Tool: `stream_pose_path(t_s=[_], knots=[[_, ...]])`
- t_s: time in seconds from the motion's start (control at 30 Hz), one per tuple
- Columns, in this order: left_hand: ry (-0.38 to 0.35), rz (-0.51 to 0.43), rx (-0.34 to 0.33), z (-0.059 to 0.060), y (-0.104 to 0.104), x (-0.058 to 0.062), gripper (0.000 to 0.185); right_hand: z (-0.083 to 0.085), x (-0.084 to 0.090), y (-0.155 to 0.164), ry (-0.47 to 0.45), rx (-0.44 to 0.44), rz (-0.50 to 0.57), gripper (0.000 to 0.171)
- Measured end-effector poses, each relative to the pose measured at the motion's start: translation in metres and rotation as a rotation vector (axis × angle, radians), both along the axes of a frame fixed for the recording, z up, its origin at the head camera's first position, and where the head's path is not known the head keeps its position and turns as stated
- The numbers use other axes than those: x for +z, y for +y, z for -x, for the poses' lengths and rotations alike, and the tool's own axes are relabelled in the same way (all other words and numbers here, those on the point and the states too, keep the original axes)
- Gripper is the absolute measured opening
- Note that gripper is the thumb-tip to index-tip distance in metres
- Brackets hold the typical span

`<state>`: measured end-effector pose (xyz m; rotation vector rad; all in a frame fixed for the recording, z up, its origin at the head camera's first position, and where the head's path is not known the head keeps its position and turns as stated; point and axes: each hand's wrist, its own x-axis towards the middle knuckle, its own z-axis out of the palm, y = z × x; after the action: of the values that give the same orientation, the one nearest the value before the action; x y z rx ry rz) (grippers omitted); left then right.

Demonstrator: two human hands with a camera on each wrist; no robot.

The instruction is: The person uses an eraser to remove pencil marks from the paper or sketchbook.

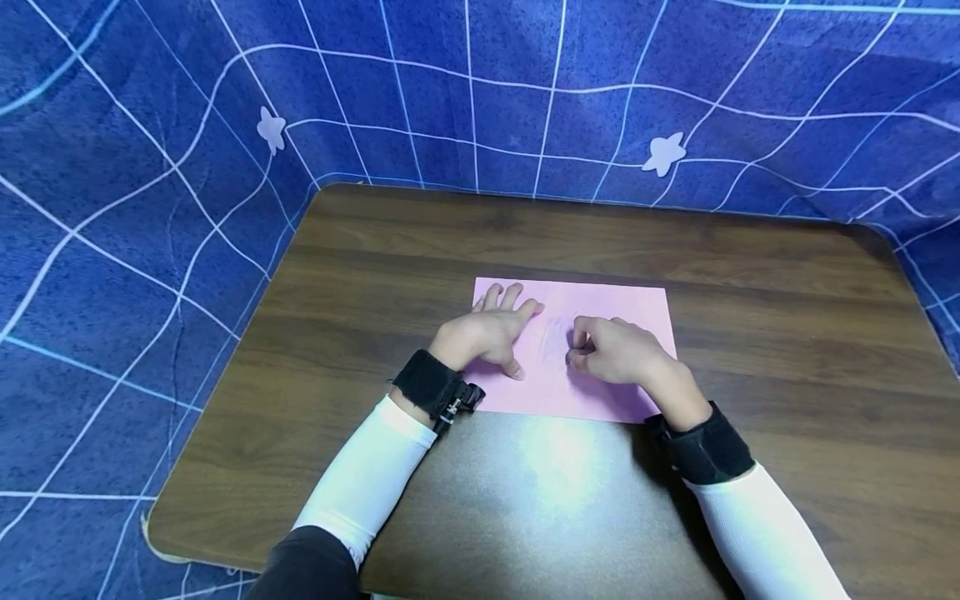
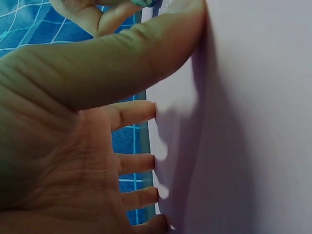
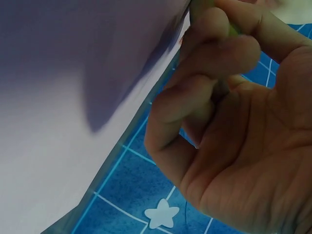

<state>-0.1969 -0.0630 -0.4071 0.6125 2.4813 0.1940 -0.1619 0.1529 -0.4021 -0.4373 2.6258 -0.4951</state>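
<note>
A sheet of pink paper (image 1: pixel 540 392) lies on the wooden table, with faint greyish scribble marks (image 1: pixel 553 332) near its middle. On its left part my left hand (image 1: pixel 491 333) rests with fingers spread, fingertips and thumb touching the sheet; the left wrist view shows the thumb (image 2: pixel 117 63) close up. My right hand (image 1: pixel 617 350), over the right half, has its fingers curled and pinches a small greenish object (image 3: pixel 234 30). Mostly covered by the fingers, that object shows only in part, and its kind cannot be made out. A teal bit of it (image 2: pixel 144 2) appears at the left wrist view's top edge.
The brown wood-grain table (image 1: pixel 390 250) extends around the paper on all sides, with a bright glare in front of the sheet. Blue cloth with white lines and stars (image 1: pixel 525 108) hangs behind the table and along its left. Black bands (image 1: pixel 705 450) circle both wrists.
</note>
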Motion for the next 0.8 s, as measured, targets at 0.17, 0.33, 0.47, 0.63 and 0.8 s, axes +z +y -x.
stream_pose_path(t_s=[0.17,0.33,0.47,0.63,0.8], knots=[[-0.007,-0.004,-0.006,0.000,0.000,0.000,0.113,0.005,-0.002,0.007,-0.004,-0.023,-0.025,0.013],[-0.017,-0.008,0.004,0.000,0.000,0.000,0.112,0.010,-0.002,0.017,0.017,-0.059,-0.056,0.018],[-0.022,-0.010,-0.001,0.000,0.001,0.001,0.112,0.012,-0.001,0.025,0.027,-0.097,-0.073,0.019],[-0.020,-0.004,0.000,0.000,0.001,0.001,0.111,0.010,0.002,0.026,0.042,-0.067,-0.084,0.015],[-0.022,-0.005,0.005,0.000,0.000,0.001,0.112,0.001,0.007,0.015,0.070,0.027,-0.058,0.012]])
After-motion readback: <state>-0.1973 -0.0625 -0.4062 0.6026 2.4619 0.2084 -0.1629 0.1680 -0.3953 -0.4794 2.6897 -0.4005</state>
